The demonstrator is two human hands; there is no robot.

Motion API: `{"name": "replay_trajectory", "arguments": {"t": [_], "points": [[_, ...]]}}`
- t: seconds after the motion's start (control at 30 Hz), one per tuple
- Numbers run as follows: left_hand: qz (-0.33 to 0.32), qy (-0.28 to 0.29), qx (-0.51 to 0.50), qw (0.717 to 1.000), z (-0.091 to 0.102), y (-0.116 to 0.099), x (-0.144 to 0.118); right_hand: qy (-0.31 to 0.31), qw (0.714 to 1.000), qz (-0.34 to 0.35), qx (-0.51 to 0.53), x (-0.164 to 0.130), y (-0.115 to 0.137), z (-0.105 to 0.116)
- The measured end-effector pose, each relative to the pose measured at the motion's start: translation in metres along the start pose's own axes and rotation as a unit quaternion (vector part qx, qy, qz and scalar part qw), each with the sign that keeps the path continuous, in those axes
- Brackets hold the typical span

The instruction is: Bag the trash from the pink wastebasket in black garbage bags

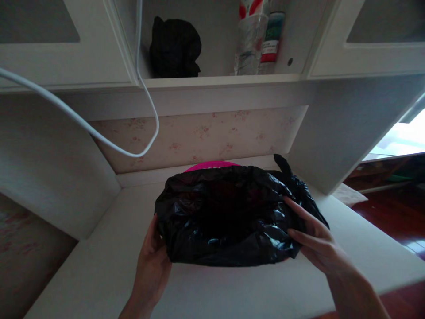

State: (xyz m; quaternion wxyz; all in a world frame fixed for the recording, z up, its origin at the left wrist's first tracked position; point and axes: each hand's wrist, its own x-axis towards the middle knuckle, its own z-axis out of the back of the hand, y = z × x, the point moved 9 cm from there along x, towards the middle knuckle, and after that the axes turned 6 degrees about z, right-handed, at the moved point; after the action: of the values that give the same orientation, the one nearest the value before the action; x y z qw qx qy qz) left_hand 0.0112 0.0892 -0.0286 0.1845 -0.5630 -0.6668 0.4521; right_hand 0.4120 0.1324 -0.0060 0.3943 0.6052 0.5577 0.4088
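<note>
The right hand spreads fingers on a gaping black plastic bag; the left hand, finger closure unclear, touches its left edge; flat white tabletop extends lower left.

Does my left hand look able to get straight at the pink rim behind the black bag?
Probably not straight across: your left hand touches the near left side of the black bag, which spreads between it and the pink rim.

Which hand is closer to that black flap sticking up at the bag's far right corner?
Right. The right hand touches the right side of the bag, nearer the camera than the flap. The left hand is at the opposite, left edge.
</note>
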Motion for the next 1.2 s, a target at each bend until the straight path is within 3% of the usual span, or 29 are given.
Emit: {"name": "replay_trajectory", "arguments": {"t": [0.23, 0.33, 0.4, 0.5, 0.57, 0.63, 0.73, 0.97, 1.2], "points": [[0.021, 0.022, 0.065, 0.997, 0.000, -0.007, 0.022, -0.008, 0.998, 0.000, -0.067, 0.021, -0.002, 0.007], [-0.004, -0.010, 0.041, 0.999, 0.007, -0.038, 0.034, -0.054, 0.995, 0.083, -0.005, 0.031, 0.026, 0.008], [-0.068, -0.040, 0.026, 0.997, 0.007, -0.070, 0.040, -0.085, 0.987, 0.133, 0.014, 0.040, 0.049, 0.005], [-0.176, -0.028, 0.082, 0.981, -0.019, -0.114, 0.050, -0.105, 0.987, 0.118, -0.044, 0.060, 0.066, -0.009], [-0.199, 0.002, 0.193, 0.961, -0.049, -0.126, 0.061, -0.093, 0.989, 0.066, -0.091, 0.078, 0.065, -0.023], [-0.173, 0.023, 0.302, 0.937, -0.073, -0.121, 0.076, -0.063, 0.990, 0.017, -0.129, 0.095, 0.059, -0.036], [-0.136, 0.046, 0.368, 0.919, -0.090, -0.105, 0.091, 0.002, 0.983, 0.006, -0.184, 0.111, 0.050, -0.053], [-0.143, 0.006, 0.365, 0.920, -0.063, -0.099, 0.083, 0.027, 0.963, 0.062, -0.260, 0.120, 0.047, -0.062], [0.012, 0.061, 0.318, 0.946, -0.055, -0.086, 0.077, 0.115, 0.972, 0.025, -0.203, 0.132, 0.024, -0.087]]}}
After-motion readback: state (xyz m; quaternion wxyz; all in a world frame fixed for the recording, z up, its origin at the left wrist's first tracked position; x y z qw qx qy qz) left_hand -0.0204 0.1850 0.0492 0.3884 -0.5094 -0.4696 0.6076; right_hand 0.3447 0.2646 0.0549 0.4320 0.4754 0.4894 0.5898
